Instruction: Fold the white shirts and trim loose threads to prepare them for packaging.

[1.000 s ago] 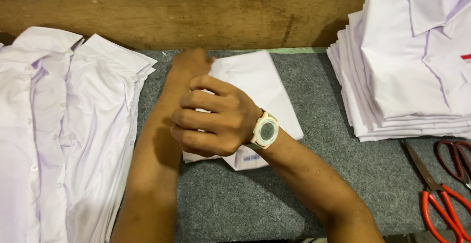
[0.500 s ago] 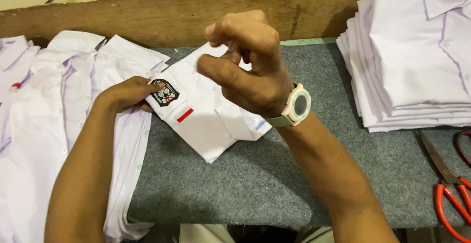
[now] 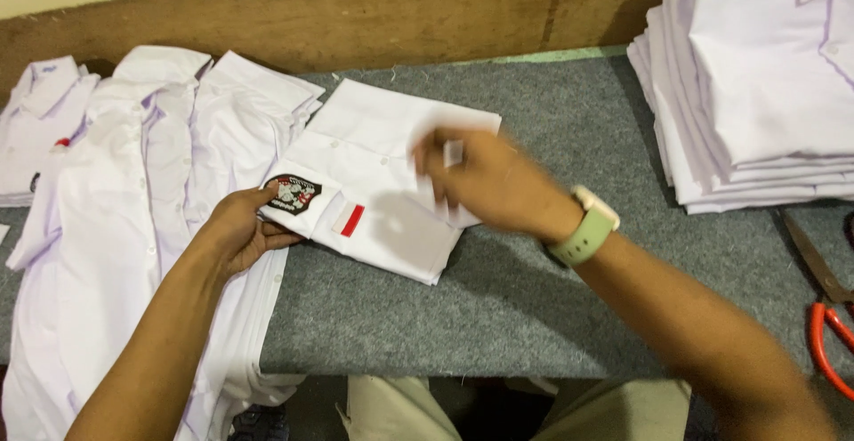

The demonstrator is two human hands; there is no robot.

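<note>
Folded white shirt (image 3: 382, 187) lying flat on grey felt-covered table (image 3: 534, 316), roughly mid-table, tilted with collar end toward the wooden back wall (image 3: 356, 14). Black embroidered badge (image 3: 292, 194) and small red-and-white patch (image 3: 348, 220) on the shirt's near-left corner.

Left hand (image 3: 238, 232) at the shirt's left edge: forearm entering from lower left, wrist straight, palm down. Fingers (image 3: 267, 199) curled onto the corner beside the badge, thumb on top, lightly pinching the fabric edge.

Right hand (image 3: 485, 183) over the shirt's right side: forearm crossing from lower right, wrist bent inward, pale green wristwatch (image 3: 585, 227) facing up. Hand motion-blurred; fingertips (image 3: 427, 161) bunched around a small white piece, seemingly fabric or a tag. Grip appears to be a pinch; exact contact with the shirt not resolvable.

Left of the shirt: unfolded white shirts (image 3: 133, 201) spread and overlapping, hanging over the table's near edge. Right of the shirt, well apart: tall stack of folded white shirts (image 3: 756, 94). Red-handled scissors (image 3: 823, 307) near that stack, at the frame's right edge.
</note>
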